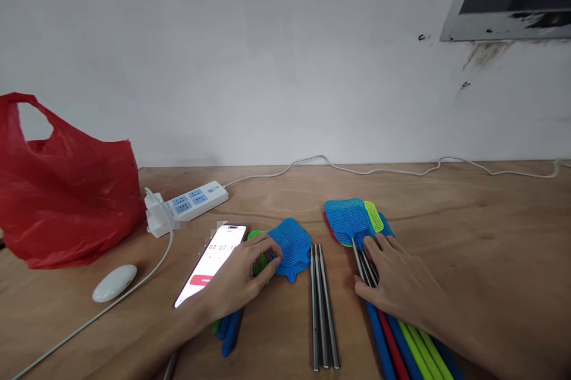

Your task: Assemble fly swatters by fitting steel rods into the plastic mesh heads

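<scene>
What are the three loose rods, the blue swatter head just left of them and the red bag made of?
Three loose rods: metal, perhaps steel, given their smooth silvery sheen.
Blue swatter head: probably moulded plastic, fairly matte, with an even grid of small holes.
Red carrier bag: likely thin plastic film, slightly glossy, with creases.

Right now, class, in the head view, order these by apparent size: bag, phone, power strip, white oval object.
1. Bag
2. Phone and power strip: too alike to rank; the left hand covers part of the phone
3. White oval object
</scene>
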A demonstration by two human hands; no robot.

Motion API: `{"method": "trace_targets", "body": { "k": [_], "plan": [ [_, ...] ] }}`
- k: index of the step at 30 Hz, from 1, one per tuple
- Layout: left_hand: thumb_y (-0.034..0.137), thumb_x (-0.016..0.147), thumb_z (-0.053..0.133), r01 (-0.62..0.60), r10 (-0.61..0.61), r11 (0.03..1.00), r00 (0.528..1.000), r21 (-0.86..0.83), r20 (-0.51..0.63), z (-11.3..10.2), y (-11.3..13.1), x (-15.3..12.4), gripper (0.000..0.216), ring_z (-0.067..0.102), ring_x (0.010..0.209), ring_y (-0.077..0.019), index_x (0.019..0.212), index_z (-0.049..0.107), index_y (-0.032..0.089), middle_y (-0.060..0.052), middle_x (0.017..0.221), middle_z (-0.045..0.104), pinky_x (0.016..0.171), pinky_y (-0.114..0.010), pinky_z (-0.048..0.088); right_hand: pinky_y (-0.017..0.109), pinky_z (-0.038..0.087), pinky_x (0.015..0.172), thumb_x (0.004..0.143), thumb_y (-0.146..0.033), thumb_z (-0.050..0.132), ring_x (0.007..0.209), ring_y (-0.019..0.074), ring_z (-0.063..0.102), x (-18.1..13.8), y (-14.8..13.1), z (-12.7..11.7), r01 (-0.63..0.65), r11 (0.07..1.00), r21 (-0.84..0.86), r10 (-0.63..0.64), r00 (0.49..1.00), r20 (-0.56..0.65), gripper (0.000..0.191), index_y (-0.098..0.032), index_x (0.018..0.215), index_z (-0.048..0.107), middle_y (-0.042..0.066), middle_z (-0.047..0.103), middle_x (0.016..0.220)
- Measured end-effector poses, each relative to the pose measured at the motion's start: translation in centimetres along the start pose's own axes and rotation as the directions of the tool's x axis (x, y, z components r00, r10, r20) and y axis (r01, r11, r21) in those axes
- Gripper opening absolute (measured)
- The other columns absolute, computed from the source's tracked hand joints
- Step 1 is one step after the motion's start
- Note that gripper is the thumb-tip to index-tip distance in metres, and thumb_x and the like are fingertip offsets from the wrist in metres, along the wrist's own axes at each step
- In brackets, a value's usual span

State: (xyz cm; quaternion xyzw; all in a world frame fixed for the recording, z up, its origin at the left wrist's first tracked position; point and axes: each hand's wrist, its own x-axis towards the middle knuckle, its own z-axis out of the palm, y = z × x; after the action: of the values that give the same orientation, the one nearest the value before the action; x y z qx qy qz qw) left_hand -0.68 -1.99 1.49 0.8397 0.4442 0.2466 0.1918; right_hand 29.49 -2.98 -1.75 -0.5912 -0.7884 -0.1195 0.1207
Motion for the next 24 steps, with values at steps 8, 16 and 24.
{"method": "trace_targets", "body": {
  "k": [8,16,24],
  "plan": [
    [0.028,0.099,0.046,-0.002,0.002,1.000,1.000,-0.009,0.007,0.1,-0.2,0.0,0.017,0.058,0.078,-0.0189,0.090,0.060,0.023,-0.001,0.089,0.065,0.069,-0.030,0.043,0.039,0.045,0.074,0.076,-0.030,0.058,0.095,0.0327,0.061,1.2,1.2,0.5,-0.018,0.996,0.088,0.012,0.998,0.059,0.025,-0.019,0.098,0.051,0.012,0.062,0.102],
    [0.028,0.099,0.045,0.007,-0.004,0.998,0.999,0.065,-0.044,-0.1,-0.5,-0.1,0.018,0.059,0.077,-0.0190,0.091,0.060,0.022,-0.001,0.086,0.064,0.070,-0.031,0.043,0.041,0.046,0.072,0.080,-0.037,0.061,0.090,0.0325,0.062,0.6,0.8,0.0,0.021,0.997,0.077,-0.020,1.000,-0.010,0.024,-0.020,0.093,0.051,0.010,0.061,0.096],
    [0.031,0.099,0.043,0.059,-0.037,0.983,0.991,0.172,-0.126,-0.4,-0.9,-0.2,0.021,0.061,0.081,-0.0220,0.093,0.061,0.022,-0.003,0.088,0.065,0.071,-0.032,0.043,0.041,0.045,0.073,0.083,-0.031,0.061,0.084,0.0278,0.057,0.7,0.4,-0.3,0.133,0.968,0.212,-0.121,0.990,-0.067,0.019,-0.023,0.083,0.044,0.007,0.056,0.089]
  ]
}}
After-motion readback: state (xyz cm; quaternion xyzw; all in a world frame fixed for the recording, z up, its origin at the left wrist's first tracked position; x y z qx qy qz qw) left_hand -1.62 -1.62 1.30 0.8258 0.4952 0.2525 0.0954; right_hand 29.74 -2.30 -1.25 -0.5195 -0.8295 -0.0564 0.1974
